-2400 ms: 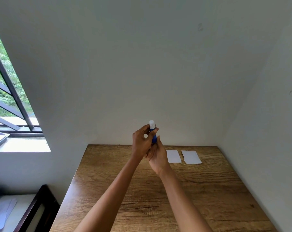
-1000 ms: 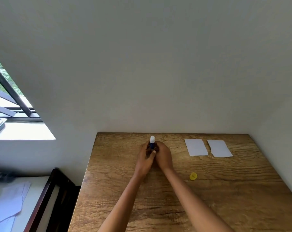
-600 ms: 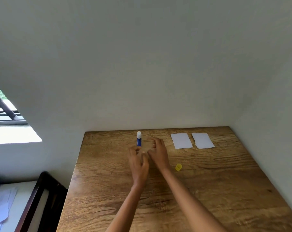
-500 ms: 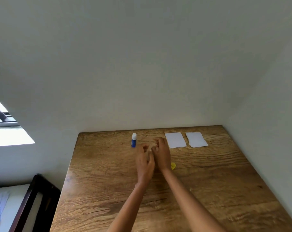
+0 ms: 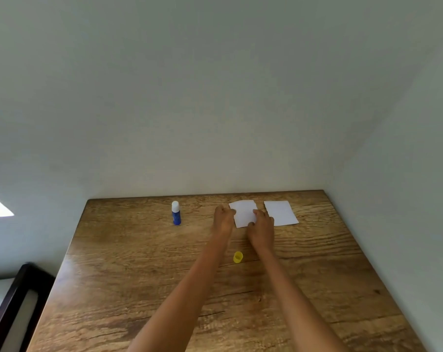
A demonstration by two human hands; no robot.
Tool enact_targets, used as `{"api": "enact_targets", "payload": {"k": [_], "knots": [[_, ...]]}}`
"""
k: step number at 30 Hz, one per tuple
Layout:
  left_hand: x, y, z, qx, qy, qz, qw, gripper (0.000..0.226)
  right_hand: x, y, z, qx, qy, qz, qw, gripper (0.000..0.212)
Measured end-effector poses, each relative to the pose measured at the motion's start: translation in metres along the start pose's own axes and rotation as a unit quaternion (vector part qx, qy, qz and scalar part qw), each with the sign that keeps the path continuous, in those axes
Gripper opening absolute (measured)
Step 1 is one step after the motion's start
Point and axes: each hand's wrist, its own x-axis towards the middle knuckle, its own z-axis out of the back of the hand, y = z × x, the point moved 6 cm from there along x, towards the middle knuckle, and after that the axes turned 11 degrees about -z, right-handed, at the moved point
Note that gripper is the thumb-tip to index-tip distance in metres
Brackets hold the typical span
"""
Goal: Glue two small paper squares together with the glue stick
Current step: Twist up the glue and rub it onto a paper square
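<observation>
Two white paper squares lie near the far edge of the wooden table (image 5: 129,275). My left hand (image 5: 223,221) has curled fingers at the left edge of the left paper square (image 5: 243,212). My right hand (image 5: 262,227) pinches that square at its lower right corner. The right paper square (image 5: 280,213) lies flat just beside it, untouched. The blue glue stick (image 5: 176,214) stands upright and uncapped to the left of my hands, with its white tip up. Its yellow cap (image 5: 238,257) lies on the table between my forearms.
The table stands in a corner, with walls behind it and along its right side. A dark wooden frame (image 5: 9,308) stands beside the table's left edge at the bottom left.
Both hands set the glue stick upright on the table and let go of it. They then moved right to the left paper square and took hold of its edges.
</observation>
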Motion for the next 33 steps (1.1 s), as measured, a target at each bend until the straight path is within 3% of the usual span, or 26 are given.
{"api": "enact_targets", "payload": {"k": [5,10,16,20,24,29,33], "knots": [[0.001,0.000,-0.004,-0.038,-0.040,0.022,0.998,0.060,-0.006,0.000,-0.003,0.001,0.001,0.009,1.000,0.044],[-0.017,-0.015,0.015,0.125,-0.093,-0.093,0.983,0.034,-0.013,0.004,0.006,0.068,-0.008,-0.004,0.998,0.038],[-0.064,-0.016,0.064,0.147,-0.126,-0.139,0.971,0.025,-0.053,0.037,0.025,0.154,-0.106,0.056,0.981,0.028],[-0.090,-0.011,0.113,0.169,-0.152,-0.156,0.961,0.009,-0.091,0.071,0.004,0.183,-0.029,0.107,0.977,0.035],[-0.111,0.002,0.148,0.193,-0.145,-0.176,0.954,0.005,-0.109,0.097,-0.036,0.096,0.090,0.119,0.984,0.053],[-0.115,0.004,0.174,0.279,-0.131,-0.245,0.919,0.020,-0.109,0.117,-0.063,0.098,0.112,0.077,0.986,0.055],[-0.112,0.006,0.181,0.373,-0.081,-0.242,0.892,0.031,-0.098,0.123,-0.079,0.121,0.122,0.037,0.984,0.057]]}}
